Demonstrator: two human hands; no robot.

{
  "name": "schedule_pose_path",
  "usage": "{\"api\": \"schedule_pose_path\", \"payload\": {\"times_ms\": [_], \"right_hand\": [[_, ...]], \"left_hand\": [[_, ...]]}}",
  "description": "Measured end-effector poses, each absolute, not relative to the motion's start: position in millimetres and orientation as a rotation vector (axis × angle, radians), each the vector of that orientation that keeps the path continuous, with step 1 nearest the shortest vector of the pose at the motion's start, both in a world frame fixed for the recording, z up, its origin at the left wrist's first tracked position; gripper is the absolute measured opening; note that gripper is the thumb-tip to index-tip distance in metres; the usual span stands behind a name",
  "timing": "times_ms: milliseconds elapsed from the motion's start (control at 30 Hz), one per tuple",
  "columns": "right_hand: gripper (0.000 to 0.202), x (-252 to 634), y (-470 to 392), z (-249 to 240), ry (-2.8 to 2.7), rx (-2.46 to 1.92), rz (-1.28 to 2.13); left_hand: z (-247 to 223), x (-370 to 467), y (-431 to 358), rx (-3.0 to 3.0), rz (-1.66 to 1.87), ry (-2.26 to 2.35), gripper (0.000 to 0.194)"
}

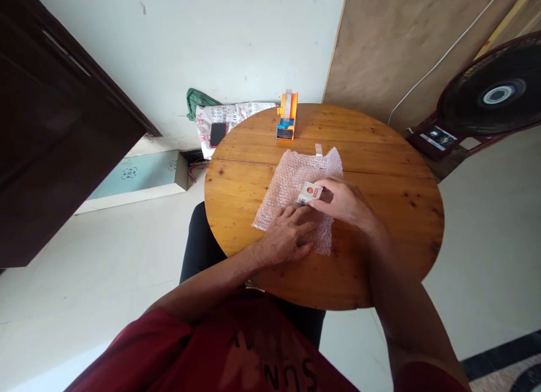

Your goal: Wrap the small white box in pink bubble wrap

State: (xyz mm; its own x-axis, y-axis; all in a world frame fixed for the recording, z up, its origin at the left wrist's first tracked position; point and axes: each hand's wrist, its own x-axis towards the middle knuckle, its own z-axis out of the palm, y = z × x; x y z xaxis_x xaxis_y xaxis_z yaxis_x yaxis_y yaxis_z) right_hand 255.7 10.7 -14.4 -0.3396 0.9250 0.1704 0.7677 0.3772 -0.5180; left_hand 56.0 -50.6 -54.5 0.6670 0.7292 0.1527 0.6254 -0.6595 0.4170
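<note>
Head cam: on my feed a white wall (211, 36) spans the back, w/ a dark door-like panel (59, 121) off to the L. Next biggest, a round wood table (380, 161) sits mid-view. A fan (494, 90) stands past the table's R side, partly cut off by the edge of view. Beyond the table's far L edge I see a white printed sack (232, 113).

Bubble wrap (287, 180) lies spread nr the middle of the tabletop, slightly rumpled. L hand (291, 234) rests palm-down on its near part, laid flat, not gripping AFAICT. R hand (344, 200) is clamped on a small box (310, 193), pale w/ red print, held over the wrap; can't tell if box & wrap touch. Hands are v. close; I can't tell if they touch.

An orange-and-blue tape dispenser (287, 123) stands upright nr the table's far edge. A dark phone-like slab (218, 133) lies on the sack. Smallest: a pale strip (318, 150) at the wrap's far edge.
</note>
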Motion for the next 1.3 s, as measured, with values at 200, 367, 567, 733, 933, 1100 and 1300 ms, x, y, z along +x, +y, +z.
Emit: {"api": "schedule_pose_path", "payload": {"times_ms": [200, 367, 567, 733, 933, 1100, 1300], "right_hand": [[0.027, 284, 19, -9, -1.958, -1.483, 0.613], [0.029, 298, 20, -2, -1.771, -1.524, 0.641], [0.027, 326, 8, 9, -1.689, -1.744, 0.501], [0.033, 366, -14, -7, -1.772, -1.979, 0.309], [0.043, 344, -48, 1, -1.75, -1.842, -0.074], [0.027, 246, -51, 20, -2.015, -1.437, 0.232], [0.046, 215, -4, -37, -2.243, -1.521, 0.271]], "left_hand": [[-57, 62, -52, 2.64, 0.385, 1.094, 0.069], [-54, 64, -53, 2.685, 0.349, 1.097, 0.069], [-51, 64, -54, 2.681, 0.347, 1.086, 0.068], [-53, 64, -53, 2.68, 0.368, 1.074, 0.067], [-54, 64, -53, 2.684, 0.4, 1.062, 0.066], [-50, 64, -53, 2.667, 0.386, 1.057, 0.065], [-47, 64, -55, 2.629, 0.392, 1.07, 0.064]]}}
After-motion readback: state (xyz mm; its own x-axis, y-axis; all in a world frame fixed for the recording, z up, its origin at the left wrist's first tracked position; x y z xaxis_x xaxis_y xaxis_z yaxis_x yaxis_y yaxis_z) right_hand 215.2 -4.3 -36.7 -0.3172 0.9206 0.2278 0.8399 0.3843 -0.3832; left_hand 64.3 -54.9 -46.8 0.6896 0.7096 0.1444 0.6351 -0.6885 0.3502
